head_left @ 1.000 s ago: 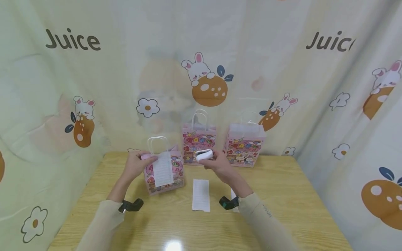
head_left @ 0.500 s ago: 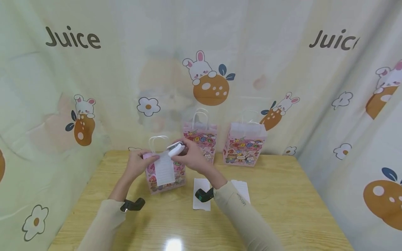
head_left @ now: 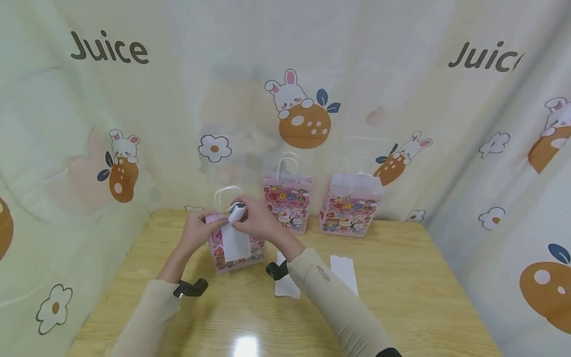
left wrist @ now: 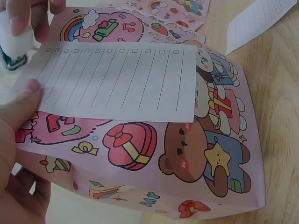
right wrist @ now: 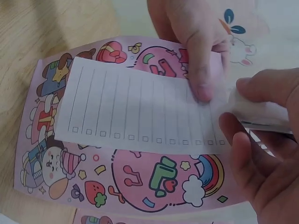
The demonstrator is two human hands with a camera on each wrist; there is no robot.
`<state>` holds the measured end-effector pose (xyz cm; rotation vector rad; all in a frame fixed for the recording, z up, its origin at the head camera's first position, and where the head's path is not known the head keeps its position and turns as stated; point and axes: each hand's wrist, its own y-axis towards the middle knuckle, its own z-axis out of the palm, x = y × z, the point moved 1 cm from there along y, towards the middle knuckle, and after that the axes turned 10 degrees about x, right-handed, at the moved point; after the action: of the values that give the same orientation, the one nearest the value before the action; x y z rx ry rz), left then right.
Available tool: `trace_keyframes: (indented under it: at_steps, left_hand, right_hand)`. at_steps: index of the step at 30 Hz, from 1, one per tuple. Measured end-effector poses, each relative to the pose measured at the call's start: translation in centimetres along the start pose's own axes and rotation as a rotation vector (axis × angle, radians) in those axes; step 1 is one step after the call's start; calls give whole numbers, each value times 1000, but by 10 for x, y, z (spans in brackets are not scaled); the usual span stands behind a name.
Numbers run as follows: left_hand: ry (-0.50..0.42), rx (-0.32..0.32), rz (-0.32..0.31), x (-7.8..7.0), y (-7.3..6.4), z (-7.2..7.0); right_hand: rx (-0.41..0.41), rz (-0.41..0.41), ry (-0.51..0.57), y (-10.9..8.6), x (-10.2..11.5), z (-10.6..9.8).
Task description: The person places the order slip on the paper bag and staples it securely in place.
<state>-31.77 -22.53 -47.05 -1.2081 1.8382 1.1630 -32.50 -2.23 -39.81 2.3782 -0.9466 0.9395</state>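
My left hand (head_left: 196, 232) pinches a lined paper slip (left wrist: 121, 84) with a row of small checkboxes against the front of a pink paper gift bag (left wrist: 205, 158). The thumb lies on the slip near its top end, with fingers behind the bag. In my right hand (head_left: 256, 218) is a small white stapler (head_left: 237, 213), gripped between thumb and fingers. Its nose is right at the top edge of the slip and bag, beside my left thumb. From the right wrist view, the stapler (right wrist: 259, 109) is partly hidden by my fingers.
Two more pink gift bags with white handles, a middle one (head_left: 287, 203) and a right one (head_left: 352, 206), stand at the back by the curtain. Two lined slips lie on the wooden table (head_left: 401, 297): one (head_left: 287, 286) partly under my right forearm, another (head_left: 343, 272) to its right.
My right hand has carried the stapler left from in front of the middle bag to the top of the left bag. The left hand keeps its hold on slip and bag.
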Motion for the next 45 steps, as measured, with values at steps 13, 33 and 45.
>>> trace_keyframes:
  at_steps: [13,33,45]
  left_hand:
    - [-51,-11,-8,-2,1,3]
    - [-72,6,-39,-13,1,8]
    - [-134,24,-22,-22,1,17]
  right_hand:
    - [137,63,-438,15,6,-5]
    - [188,-23,-375,14,-3,-4]
    - [151,-104,-334,6,-6,1]
